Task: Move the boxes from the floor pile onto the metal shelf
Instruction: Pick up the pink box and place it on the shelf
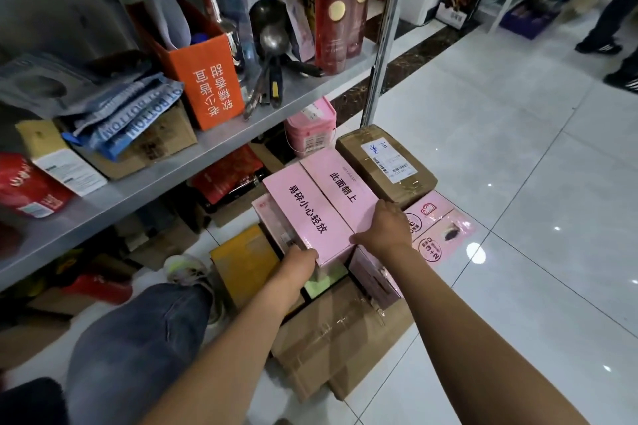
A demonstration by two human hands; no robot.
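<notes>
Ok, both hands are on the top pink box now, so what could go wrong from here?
1. The pink box is printed fragile and this side up; the left hand and right hand hold only its near edge and corner, so it may tip or slip when lifted.
2. The metal shelf is crowded: the orange box and ladles sit near the front and could get knocked.
3. Lifting may shift the uneven pile beneath.

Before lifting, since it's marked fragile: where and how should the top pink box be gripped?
Grip the pink box at its near corners, from your own side. It lies flat atop the pile with those corners overhanging, and the left hand and right hand already sit there.
</notes>
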